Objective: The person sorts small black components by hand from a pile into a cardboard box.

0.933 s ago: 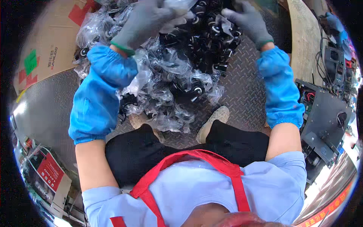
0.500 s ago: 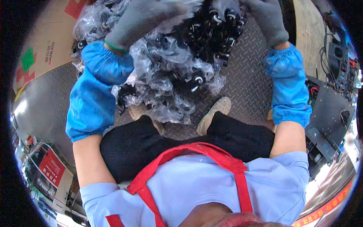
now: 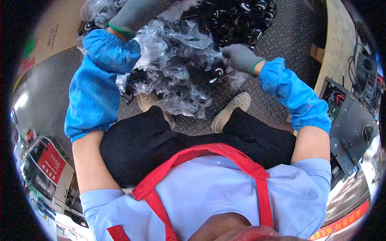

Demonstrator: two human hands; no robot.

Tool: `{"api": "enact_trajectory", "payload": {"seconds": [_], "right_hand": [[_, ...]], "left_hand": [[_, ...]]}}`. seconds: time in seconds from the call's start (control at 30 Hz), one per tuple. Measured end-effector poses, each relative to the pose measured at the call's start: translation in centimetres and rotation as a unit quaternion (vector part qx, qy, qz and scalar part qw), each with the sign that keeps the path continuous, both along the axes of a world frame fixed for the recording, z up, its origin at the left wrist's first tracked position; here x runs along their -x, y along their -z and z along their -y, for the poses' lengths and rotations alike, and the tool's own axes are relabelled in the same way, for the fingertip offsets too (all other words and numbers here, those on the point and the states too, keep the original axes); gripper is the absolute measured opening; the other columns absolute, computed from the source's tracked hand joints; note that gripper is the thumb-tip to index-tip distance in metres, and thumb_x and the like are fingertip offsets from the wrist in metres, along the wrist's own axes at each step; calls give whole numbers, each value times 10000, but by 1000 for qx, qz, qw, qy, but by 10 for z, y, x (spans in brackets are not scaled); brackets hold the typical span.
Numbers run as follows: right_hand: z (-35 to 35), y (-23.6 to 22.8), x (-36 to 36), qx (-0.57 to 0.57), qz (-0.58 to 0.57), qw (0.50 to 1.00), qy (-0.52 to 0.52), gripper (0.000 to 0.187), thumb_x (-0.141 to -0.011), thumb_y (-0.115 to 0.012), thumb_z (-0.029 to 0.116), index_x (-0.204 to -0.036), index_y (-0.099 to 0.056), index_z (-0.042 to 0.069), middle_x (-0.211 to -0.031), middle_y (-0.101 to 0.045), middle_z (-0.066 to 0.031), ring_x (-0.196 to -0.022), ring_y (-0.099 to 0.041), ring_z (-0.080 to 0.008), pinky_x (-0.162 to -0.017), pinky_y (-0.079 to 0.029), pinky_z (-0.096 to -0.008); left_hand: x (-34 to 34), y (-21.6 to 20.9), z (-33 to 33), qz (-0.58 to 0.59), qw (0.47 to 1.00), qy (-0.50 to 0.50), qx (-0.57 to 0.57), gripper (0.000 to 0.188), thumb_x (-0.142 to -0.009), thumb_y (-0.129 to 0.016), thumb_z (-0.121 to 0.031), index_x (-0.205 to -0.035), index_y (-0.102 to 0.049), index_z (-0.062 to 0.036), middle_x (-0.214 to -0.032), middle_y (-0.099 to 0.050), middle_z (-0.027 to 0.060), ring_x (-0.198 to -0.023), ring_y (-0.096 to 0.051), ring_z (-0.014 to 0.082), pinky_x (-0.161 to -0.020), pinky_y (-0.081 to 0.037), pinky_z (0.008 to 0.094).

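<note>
My left hand (image 3: 140, 14), in a grey knit glove, is at the upper edge over the far side of a heap of clear plastic bags (image 3: 177, 74). Its fingers run out of the picture, so their grip is hidden. On the heap's right side my right hand (image 3: 241, 58), gloved alike, is closed with its fingers curled against crumpled clear plastic; what they hold, if anything, does not show. Black parts with pale curved rims (image 3: 245, 20), resembling caster wheels, lie loose beyond the right hand. More dark parts show through the plastic.
The heap lies on a dark tread-plate metal floor (image 3: 277, 44), close to my shoes (image 3: 231, 110). A large cardboard box (image 3: 56, 32) stands at the far left. To the right are a wooden board (image 3: 337, 44) and a dark equipment case with exposed wires (image 3: 354, 116).
My right hand has come down from the upper edge toward me, onto the right side of the plastic heap. The left hand has shifted slightly up, further out of the picture.
</note>
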State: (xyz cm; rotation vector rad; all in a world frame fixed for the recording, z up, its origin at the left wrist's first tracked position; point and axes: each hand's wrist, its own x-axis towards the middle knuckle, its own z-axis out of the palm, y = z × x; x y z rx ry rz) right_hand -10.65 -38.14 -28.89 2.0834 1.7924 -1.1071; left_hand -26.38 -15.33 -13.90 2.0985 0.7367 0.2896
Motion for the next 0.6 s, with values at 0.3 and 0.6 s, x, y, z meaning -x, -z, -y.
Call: {"api": "enact_trajectory", "payload": {"seconds": [0.3,0.6], "right_hand": [[-41,-67,-62,-294,-123,943,92,260,-836,-669,214,-999,-648,13,-880,-643,-103,-832,-629,-221,-755,-500,-327],[-74,-77,-58,-324,145,931,89,353,-864,-629,353,-1105,-635,95,-982,-654,-167,-893,-633,-355,-774,-512,-421]], "left_hand": [[3,0,-3,6,1000,-21,-9,468,-708,-739,-161,-1112,-612,38,-937,-643,113,-849,-596,182,-769,-474,316],[13,-1,-14,83,983,-88,135,368,-734,-699,-105,-1069,-619,26,-965,-659,70,-908,-599,132,-812,-483,274]]}}
